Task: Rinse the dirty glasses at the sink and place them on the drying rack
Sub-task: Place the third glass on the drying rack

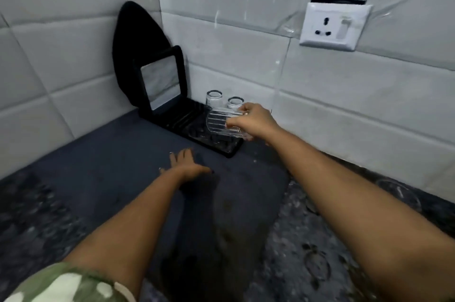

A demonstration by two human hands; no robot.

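Observation:
My right hand (254, 121) grips a clear ribbed glass (220, 124), tipped on its side just above the black drying rack (182, 119) in the counter's back corner. Two clear glasses stand on the rack near the wall, one on the left (213, 99) and one on the right (235, 102). My left hand (186, 162) lies flat with fingers spread on the dark mat (118, 168), in front of the rack, holding nothing.
A black oval board (138, 40) and a black-framed panel (161, 79) lean in the tiled corner behind the rack. A white wall socket (334, 26) sits at the upper right. Another clear glass (398, 194) lies on the speckled counter at the right.

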